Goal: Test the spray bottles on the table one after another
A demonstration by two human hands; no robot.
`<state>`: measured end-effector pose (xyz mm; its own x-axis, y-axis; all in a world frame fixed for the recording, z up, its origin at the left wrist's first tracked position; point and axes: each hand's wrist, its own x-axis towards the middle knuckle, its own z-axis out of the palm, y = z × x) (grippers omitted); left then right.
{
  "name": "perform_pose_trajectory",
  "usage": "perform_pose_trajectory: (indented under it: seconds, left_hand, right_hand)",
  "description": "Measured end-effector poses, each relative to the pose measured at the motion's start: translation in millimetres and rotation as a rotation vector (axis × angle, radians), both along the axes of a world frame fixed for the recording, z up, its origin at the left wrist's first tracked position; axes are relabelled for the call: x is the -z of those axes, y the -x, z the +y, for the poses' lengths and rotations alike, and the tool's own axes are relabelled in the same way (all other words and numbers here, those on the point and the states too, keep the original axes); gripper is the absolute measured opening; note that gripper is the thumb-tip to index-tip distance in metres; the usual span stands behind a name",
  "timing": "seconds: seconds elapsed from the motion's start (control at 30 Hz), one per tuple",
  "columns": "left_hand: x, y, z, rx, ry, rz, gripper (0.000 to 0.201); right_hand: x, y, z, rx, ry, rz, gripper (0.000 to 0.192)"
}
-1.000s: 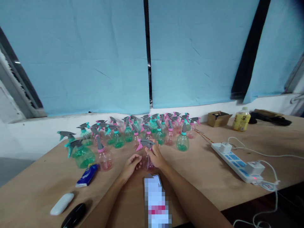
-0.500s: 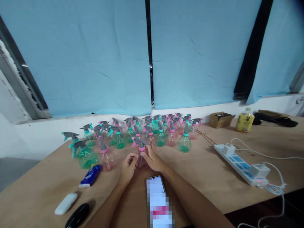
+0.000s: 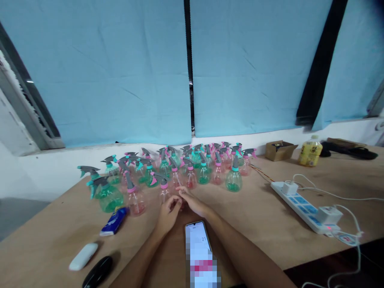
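Note:
A pink-collared spray bottle (image 3: 165, 194) with a grey trigger head stands upright just beyond my left hand (image 3: 168, 213). The fingers of that hand are curled in towards the thumb; whatever they pinch, if anything, is hidden. My right hand (image 3: 194, 203) is beside it, fingers stretched out and their tips close to the left fingertips, with no bottle in them. Another pink-collared spray bottle (image 3: 136, 202) is to the left, next to a larger green one (image 3: 110, 198). Below my hands lies a phone (image 3: 198, 244) with a lit, partly blurred screen.
Behind stand several pink and green spray bottles (image 3: 204, 174) in a cluster. On the left lie a blue packet (image 3: 114, 222), a white case (image 3: 83, 256) and a black oval object (image 3: 98, 273). On the right are a power strip (image 3: 304, 207), a cardboard box (image 3: 280, 152) and a yellow drink bottle (image 3: 310, 152).
The pink spray bottle between my hands has shifted left and slightly back. My right hand has let go of it, and both hands have come together to its right. A number now shows on the phone.

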<state>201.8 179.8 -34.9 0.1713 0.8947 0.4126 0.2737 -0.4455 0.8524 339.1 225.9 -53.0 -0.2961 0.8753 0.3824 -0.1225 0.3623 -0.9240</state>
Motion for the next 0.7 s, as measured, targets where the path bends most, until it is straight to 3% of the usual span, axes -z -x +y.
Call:
perform_pose_trajectory:
  seconds: [0.3, 0.5, 0.7]
  left_hand:
    - [23.0, 16, 35, -0.169, 0.202, -0.264, 0.046]
    - [32.1, 21, 44, -0.245, 0.147, -0.179, 0.042]
    - [25.1, 6, 59, -0.358, 0.184, 0.009, 0.075]
  right_hand:
    - [14.4, -18, 33, 0.027, 0.173, 0.039, 0.045]
    - [18.8, -30, 48, 0.293, 0.134, 0.017, 0.039]
    - [20.3, -34, 49, 0.329, 0.051, -0.007, 0.035]
